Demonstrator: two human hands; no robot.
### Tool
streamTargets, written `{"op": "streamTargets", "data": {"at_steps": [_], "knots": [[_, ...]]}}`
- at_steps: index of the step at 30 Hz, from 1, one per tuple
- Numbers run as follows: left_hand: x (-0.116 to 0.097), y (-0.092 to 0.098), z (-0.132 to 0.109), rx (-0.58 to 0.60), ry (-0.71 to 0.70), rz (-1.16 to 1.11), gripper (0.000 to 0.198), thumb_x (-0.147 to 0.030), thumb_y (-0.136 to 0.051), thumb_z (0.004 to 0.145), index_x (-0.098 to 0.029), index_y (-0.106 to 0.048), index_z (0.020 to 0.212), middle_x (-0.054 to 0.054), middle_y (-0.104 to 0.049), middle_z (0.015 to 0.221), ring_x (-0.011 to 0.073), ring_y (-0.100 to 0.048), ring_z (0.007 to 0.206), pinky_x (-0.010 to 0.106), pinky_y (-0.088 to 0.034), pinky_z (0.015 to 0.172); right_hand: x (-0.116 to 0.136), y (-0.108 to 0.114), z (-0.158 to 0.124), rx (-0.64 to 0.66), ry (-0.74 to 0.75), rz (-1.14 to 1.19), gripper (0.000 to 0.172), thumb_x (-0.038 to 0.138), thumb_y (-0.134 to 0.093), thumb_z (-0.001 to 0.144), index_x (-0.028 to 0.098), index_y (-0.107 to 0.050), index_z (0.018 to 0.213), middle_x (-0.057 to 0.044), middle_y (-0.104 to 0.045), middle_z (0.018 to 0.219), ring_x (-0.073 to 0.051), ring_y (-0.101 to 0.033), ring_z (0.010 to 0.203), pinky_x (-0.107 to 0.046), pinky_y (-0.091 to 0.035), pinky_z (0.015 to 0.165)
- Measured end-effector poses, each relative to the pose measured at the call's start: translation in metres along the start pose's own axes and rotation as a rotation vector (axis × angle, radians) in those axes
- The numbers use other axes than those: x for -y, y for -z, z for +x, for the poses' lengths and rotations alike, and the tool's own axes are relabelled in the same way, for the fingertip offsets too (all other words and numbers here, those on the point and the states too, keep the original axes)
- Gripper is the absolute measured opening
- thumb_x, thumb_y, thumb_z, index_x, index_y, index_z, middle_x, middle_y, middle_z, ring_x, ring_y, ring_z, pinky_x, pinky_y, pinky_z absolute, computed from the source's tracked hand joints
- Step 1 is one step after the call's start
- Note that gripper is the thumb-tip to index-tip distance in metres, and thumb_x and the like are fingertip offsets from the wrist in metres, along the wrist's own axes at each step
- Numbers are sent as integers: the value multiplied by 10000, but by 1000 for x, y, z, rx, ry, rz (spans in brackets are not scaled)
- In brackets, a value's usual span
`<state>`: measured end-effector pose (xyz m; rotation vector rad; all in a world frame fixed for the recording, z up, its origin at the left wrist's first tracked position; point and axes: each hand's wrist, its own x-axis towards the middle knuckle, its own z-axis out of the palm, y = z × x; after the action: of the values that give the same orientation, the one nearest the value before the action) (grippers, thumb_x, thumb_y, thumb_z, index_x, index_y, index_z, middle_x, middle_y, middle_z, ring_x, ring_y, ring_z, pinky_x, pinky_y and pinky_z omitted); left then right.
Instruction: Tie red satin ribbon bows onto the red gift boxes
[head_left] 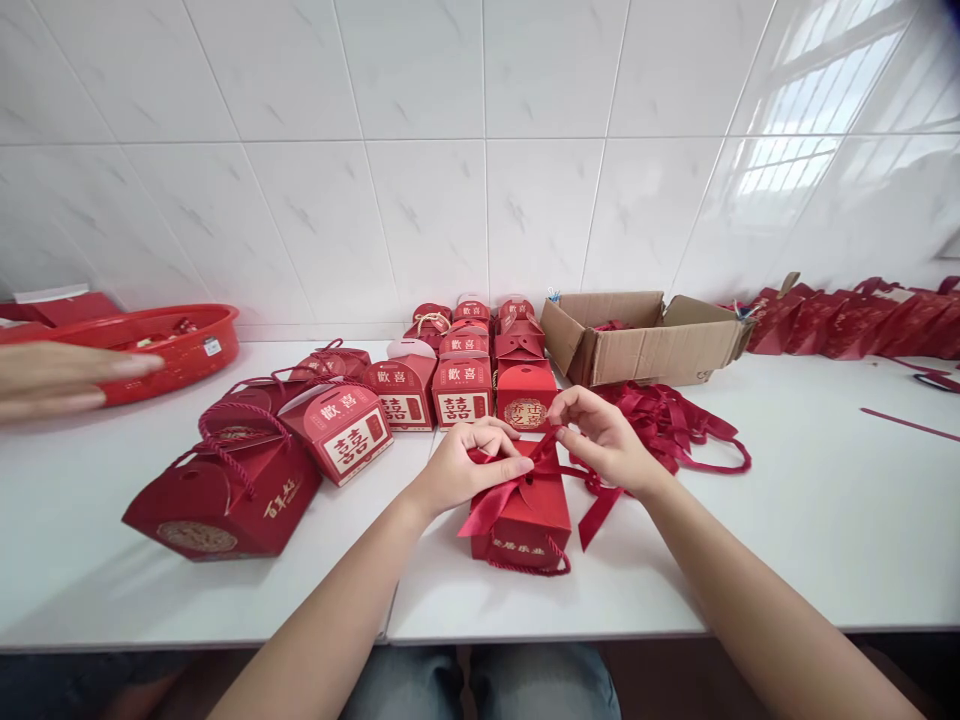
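A red gift box (525, 530) with a twisted cord handle stands in front of me on the white table. Across its top runs a red ribbon (491, 507) with its tails hanging off both sides. My left hand (480, 455) pinches the ribbon over the box top, fingers closed. At the right of the knot area, my right hand (600, 432) grips another part of the ribbon between thumb and fingertips. A tangled heap of red ribbons (667, 420) lies just behind and right of my right hand.
Several finished-looking red boxes (401, 385) stand in rows by the wall. More handled boxes (225, 500) sit at left. A cardboard box (652, 345) is behind the ribbons. Another person's blurred hand (67, 375) reaches in by a red basin (202, 350). Red bags (847, 320) line the far right.
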<state>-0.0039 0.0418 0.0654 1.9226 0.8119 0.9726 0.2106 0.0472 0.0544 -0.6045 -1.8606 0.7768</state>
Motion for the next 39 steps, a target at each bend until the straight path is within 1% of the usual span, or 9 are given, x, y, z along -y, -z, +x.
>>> {"op": "streamTargets", "data": {"at_steps": [3,8,11,15,21,27,32,35,39], "knots": [[0,0,0,-36,2,-2,557,-292,-699,724,-211,-184,528,47,-678,725,215,-598,978,339,-448,842,13,12,1,44,-89,-67,162,300,-588,861,200,-492,944,-25,-505,915,-124,-495,769,-266,-442,699],[0,2,-1,-106,23,-3,576,-282,-703,713,-215,-156,545,49,-661,715,220,-616,952,330,-461,812,29,27,2,316,-205,-198,349,402,-751,713,187,-507,842,-6,-528,845,-116,-497,717,-237,-439,632],[0,5,0,-121,36,4,580,-289,-712,704,-214,-158,548,44,-663,718,222,-621,948,346,-461,846,30,23,1,396,-216,-231,297,393,-717,752,188,-537,869,-7,-570,819,-122,-533,718,-237,-453,631],[1,8,1,-110,51,12,592,-297,-737,677,-213,-166,545,42,-672,725,227,-621,964,365,-453,891,29,19,1,386,-157,-252,102,282,-584,863,184,-607,882,-16,-633,799,-120,-575,713,-243,-467,657],[1,6,2,-162,79,32,594,-296,-740,659,-220,-163,541,46,-676,697,228,-631,936,358,-477,845,33,14,0,374,23,-195,74,197,-618,827,169,-645,763,-25,-650,718,-118,-575,649,-246,-471,615],[4,7,3,-177,71,35,594,-343,-757,648,-223,-190,519,46,-666,677,232,-634,930,342,-489,801,39,5,-2,405,96,-179,97,121,-584,832,161,-666,799,-43,-639,739,-117,-557,657,-248,-461,601],[6,7,5,-194,94,57,497,-361,-767,636,-209,-332,451,44,-676,678,237,-636,931,347,-486,809,42,3,-2,450,106,-192,134,95,-557,828,165,-669,810,-42,-608,726,-120,-530,650,-251,-450,600],[5,6,5,-193,83,85,372,-383,-763,645,-197,-486,479,40,-680,686,228,-638,892,340,-482,797,43,2,-3,456,116,-251,127,84,-559,807,173,-645,776,-33,-571,736,-121,-508,657,-252,-438,604],[5,6,4,-158,87,83,256,-390,-745,667,-187,-620,572,32,-677,713,202,-630,812,322,-479,760,44,-6,-4,412,119,-305,52,157,-629,780,188,-608,815,-56,-567,887,-148,-535,771,-277,-470,697]]}}
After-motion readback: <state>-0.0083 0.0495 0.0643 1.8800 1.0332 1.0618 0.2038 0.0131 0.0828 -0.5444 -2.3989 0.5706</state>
